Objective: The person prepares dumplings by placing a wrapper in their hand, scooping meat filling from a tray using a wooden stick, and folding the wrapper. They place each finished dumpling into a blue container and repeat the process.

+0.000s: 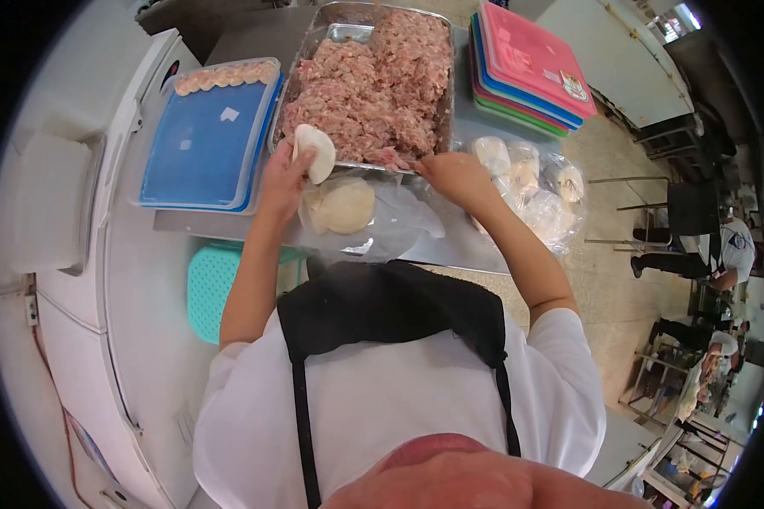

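Note:
My left hand pinches a round, white dough wrapper near the front left corner of a metal tray. Pinkish ground meat filling is heaped in that tray. At the tray's front edge, my right hand has its fingers closed beside the meat; whether they grip a tool is too small to tell. Just below the tray, a stack of dough wrappers lies on a clear plastic bag.
On the left, a blue tray carries a row of filled dumplings along its far edge. Colored lids or trays are stacked at right, above bagged wrappers. A teal stool stands below; other people are far right.

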`<state>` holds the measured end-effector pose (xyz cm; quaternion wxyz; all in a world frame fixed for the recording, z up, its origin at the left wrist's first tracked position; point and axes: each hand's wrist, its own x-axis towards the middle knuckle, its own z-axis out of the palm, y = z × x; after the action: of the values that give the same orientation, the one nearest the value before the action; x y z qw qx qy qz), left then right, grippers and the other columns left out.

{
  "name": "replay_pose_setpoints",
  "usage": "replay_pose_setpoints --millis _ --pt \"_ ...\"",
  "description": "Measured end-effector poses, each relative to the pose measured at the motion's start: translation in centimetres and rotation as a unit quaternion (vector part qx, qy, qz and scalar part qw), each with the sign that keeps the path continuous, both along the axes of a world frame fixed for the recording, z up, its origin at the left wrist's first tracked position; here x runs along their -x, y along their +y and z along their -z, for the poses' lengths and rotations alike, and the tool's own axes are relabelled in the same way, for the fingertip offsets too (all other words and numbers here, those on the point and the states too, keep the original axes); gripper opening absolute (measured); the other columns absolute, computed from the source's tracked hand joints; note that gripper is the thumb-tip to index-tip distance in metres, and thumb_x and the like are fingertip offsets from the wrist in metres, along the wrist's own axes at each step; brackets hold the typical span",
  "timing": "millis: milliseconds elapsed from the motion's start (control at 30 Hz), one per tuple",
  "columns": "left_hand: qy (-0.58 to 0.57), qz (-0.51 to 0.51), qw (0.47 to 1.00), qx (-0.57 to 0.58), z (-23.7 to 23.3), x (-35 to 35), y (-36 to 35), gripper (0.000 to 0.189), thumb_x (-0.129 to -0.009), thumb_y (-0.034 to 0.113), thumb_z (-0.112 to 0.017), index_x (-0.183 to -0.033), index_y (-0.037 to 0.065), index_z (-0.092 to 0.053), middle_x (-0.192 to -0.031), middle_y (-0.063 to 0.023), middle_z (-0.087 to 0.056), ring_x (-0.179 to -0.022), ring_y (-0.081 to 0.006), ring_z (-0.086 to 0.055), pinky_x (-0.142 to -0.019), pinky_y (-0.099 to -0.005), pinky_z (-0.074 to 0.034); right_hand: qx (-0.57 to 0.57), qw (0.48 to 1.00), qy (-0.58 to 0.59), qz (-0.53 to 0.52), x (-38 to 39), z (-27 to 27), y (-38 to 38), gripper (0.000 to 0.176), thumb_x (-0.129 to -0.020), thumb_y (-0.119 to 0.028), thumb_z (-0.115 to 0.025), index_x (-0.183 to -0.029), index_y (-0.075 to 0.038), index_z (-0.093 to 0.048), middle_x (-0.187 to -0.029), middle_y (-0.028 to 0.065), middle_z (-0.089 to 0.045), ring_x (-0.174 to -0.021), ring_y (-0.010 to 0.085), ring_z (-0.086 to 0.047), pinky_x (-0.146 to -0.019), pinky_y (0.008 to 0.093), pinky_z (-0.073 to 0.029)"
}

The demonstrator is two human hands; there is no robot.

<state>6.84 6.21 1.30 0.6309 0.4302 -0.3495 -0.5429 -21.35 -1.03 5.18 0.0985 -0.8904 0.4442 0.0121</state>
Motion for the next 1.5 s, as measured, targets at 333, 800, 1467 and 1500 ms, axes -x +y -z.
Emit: replay_pose_setpoints --millis 333,800,1467,1500 --pt "0.141 0.086 0.983 -0.082 0.3 0.3 -4.7 0.039 -0.096 0.027 -0.052 -0.124 0.000 -0.052 -0.114 -0.0094 -0.061 -0.101 -0.0186 -0.061 -0.092 -0.0318 -0.048 -0.154 0.918 -0.332 0.151 -4.9 -3.0 -1.2 0.031 -0.093 -0.030 -0.057 -0.099 -0.001 -0.067 -0.066 0.0067 -0.057 -0.062 0.0158 -0.054 -0.060 0.0308 -0.044" --pt "0.388 -0.039 0.920 -0.036 -3.3 -2.7 -9.0 0.078 -0.093 0.060 -0.033 -0.135 -0.006 -0.036 -0.135 -0.0231 -0.044 -0.128 -0.0369 -0.041 -0.110 -0.0528 -0.027 -0.098 0.958 -0.233 0.133 -1.6 -0.8 3.1 0.030 -0.084 -0.024 -0.068 -0.107 -0.006 -0.065 -0.081 0.0152 -0.065 -0.078 0.0326 -0.064 -0.070 0.0391 -0.049" --pt "0.329 -0.131 0.935 -0.006 -3.8 -2.5 -3.6 0.064 -0.097 0.045 -0.036 -0.134 -0.006 -0.038 -0.135 -0.0219 -0.045 -0.128 -0.0364 -0.042 -0.108 -0.0507 -0.032 -0.258 0.896 -0.360 -0.033 0.6 3.7 1.7 0.019 -0.084 -0.022 -0.066 -0.094 -0.005 -0.063 -0.077 0.0077 -0.064 -0.072 0.0130 -0.059 -0.066 0.0313 -0.048" --pt "0.332 -0.136 0.933 -0.010 -3.4 -2.4 -3.4 0.061 -0.098 0.043 -0.035 -0.134 -0.006 -0.038 -0.135 -0.0221 -0.045 -0.128 -0.0366 -0.042 -0.108 -0.0508 -0.032 -0.275 0.863 -0.422 -0.040 0.2 2.6 0.8 0.021 -0.084 -0.021 -0.067 -0.096 -0.005 -0.063 -0.077 0.0070 -0.063 -0.073 0.0107 -0.057 -0.066 0.0299 -0.047"
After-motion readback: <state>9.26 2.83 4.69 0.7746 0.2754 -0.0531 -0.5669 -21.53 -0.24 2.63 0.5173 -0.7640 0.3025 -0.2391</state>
